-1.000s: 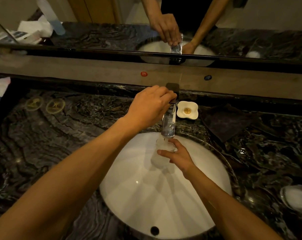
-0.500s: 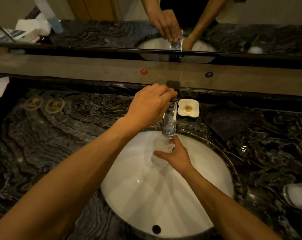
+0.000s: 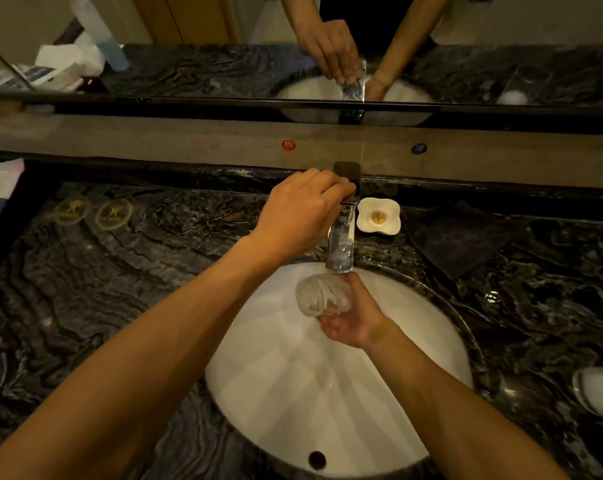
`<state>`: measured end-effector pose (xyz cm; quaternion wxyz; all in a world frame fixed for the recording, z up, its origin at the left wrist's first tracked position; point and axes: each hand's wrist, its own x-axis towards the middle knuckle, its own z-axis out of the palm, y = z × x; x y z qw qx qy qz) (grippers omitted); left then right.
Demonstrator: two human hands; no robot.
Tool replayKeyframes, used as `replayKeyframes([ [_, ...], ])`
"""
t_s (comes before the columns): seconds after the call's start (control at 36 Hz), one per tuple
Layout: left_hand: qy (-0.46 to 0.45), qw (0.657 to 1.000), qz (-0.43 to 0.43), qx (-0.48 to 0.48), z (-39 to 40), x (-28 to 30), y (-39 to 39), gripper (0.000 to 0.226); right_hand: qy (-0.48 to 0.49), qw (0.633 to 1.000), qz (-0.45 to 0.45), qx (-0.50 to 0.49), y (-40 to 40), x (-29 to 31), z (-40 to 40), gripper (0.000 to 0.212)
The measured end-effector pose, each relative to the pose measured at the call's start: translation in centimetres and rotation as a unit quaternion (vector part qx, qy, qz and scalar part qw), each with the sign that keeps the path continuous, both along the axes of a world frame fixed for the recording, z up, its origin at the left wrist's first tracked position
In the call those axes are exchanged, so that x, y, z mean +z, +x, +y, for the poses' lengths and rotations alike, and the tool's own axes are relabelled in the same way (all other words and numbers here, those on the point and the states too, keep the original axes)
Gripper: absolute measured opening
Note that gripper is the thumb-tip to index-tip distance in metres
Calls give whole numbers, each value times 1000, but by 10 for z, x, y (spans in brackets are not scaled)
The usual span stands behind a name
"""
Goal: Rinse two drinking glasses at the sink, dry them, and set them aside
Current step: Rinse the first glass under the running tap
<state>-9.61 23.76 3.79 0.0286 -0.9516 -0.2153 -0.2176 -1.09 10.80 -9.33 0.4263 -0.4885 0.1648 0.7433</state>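
Note:
A clear drinking glass (image 3: 319,295) lies tipped on its side just under the chrome faucet (image 3: 341,247) spout, with its mouth facing left. My right hand (image 3: 353,318) grips it from below and from the right, over the white oval sink (image 3: 414,358). My left hand (image 3: 301,213) is closed on the faucet's lever at the top. A second glass (image 3: 601,393) stands on the dark marble counter at the far right edge.
A white flower-shaped soap dish (image 3: 379,215) sits right of the faucet. A dark cloth (image 3: 459,237) lies on the counter at right. Two round coasters (image 3: 94,212) lie at the left. A mirror above a stone ledge backs the counter; tissue packets lie far left.
My right hand has turned palm up and tipped the glass from upright onto its side under the spout. My left hand has stayed on the lever.

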Motion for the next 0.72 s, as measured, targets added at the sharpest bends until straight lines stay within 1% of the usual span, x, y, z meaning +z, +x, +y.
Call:
replayKeyframes([
  [0.08, 2, 1000, -3, -1, 0, 0, 1, 31, 5, 1000, 23, -18, 2, 1, 5, 56],
  [0.17, 5, 1000, -4, 0, 0, 0, 1, 31, -15, 998, 41, -50, 5, 0, 6, 55],
  [0.28, 6, 1000, -3, -2, -1, 1, 1, 31, -27, 991, 63, -116, 10, -6, -1, 50],
  [0.33, 6, 1000, -3, -3, -1, 1, 0, 31, -36, 987, 51, -151, 13, -10, -7, 44],
  [0.39, 6, 1000, -1, -1, -1, 1, 1, 30, -22, 990, -3, -141, 15, -11, -11, 46],
  [0.42, 6, 1000, -1, -1, -1, 1, 1, 30, -8, 991, -67, -114, 15, -11, -11, 48],
  [0.44, 6, 1000, -1, 0, -1, 0, 1, 30, 10, 985, -153, -75, 15, -10, -10, 49],
  [0.47, 6, 1000, 0, 0, -1, 1, 1, 30, 36, 967, -250, -27, 13, -8, -10, 48],
  [0.5, 6, 1000, 0, -1, -1, 1, 1, 29, 66, 936, -346, 27, 10, -7, -9, 50],
  [0.53, 7, 1000, -1, -1, -1, 1, 1, 29, 95, 892, -434, 84, 6, -7, -8, 56],
  [0.56, 7, 1000, -1, -1, -1, 1, 1, 29, 120, 844, -504, 137, 3, -8, -7, 61],
  [0.58, 8, 1000, 0, 0, -1, 1, 1, 29, 142, 800, -555, 177, 0, -8, -8, 63],
  [0.61, 9, 1000, 1, 1, -1, 1, 1, 30, 161, 763, -591, 206, -3, -6, -8, 62],
  [0.64, 9, 1000, 3, 1, -1, 1, 1, 30, 176, 740, -609, 226, -5, -6, -9, 61],
  [0.67, 10, 1000, 4, 0, -1, 1, 1, 30, 188, 728, -615, 238, -6, -5, -10, 63],
  [0.72, 8, 1000, 4, -2, -1, 1, 1, 31, 203, 717, -619, 248, -6, -3, -11, 69],
])
